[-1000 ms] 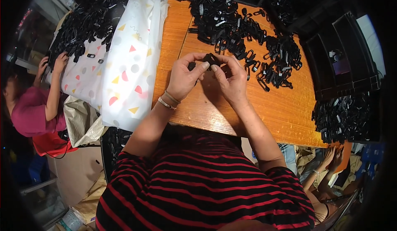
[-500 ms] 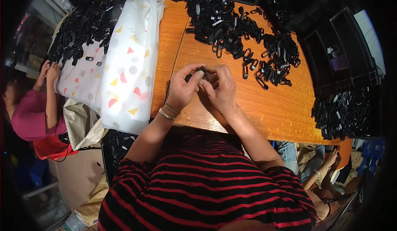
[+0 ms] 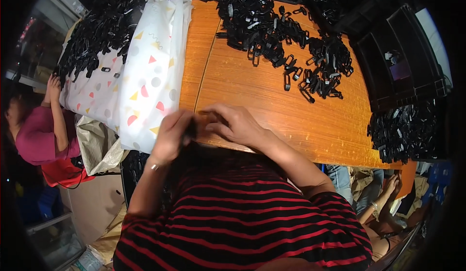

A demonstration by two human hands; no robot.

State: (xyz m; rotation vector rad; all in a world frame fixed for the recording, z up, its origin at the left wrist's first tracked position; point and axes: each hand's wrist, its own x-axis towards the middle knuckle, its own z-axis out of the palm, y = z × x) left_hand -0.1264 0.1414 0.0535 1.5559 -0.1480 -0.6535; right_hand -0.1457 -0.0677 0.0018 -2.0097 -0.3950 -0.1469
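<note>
My left hand [image 3: 171, 134] is at the table's near edge, beside the patterned white sheet, and motion smears it. Its fingers are closed on a small black piece [image 3: 190, 131], too blurred for its exact shape to show. To the right, my right hand [image 3: 237, 125] hovers over the front of the wooden table [image 3: 262, 96]. Its fingers are loosely bent and apart, pointing toward the left hand, and nothing shows in them. Farther back lies a loose heap of black plastic loop-shaped pieces [image 3: 257, 33], some with an oblong opening.
A folded white sheet with coloured shapes [image 3: 150, 76] covers the table's left part. More black pieces [image 3: 102, 38] are heaped beyond it. Black crates [image 3: 403, 62] stand at the right, above another pile [image 3: 403, 132]. A co-worker in a magenta top [image 3: 43, 132] sits at left; another person's arm [image 3: 383, 195] shows lower right.
Both hands have come down toward me and to the left from the table's middle. They have drawn apart, the black piece staying with the left hand.
</note>
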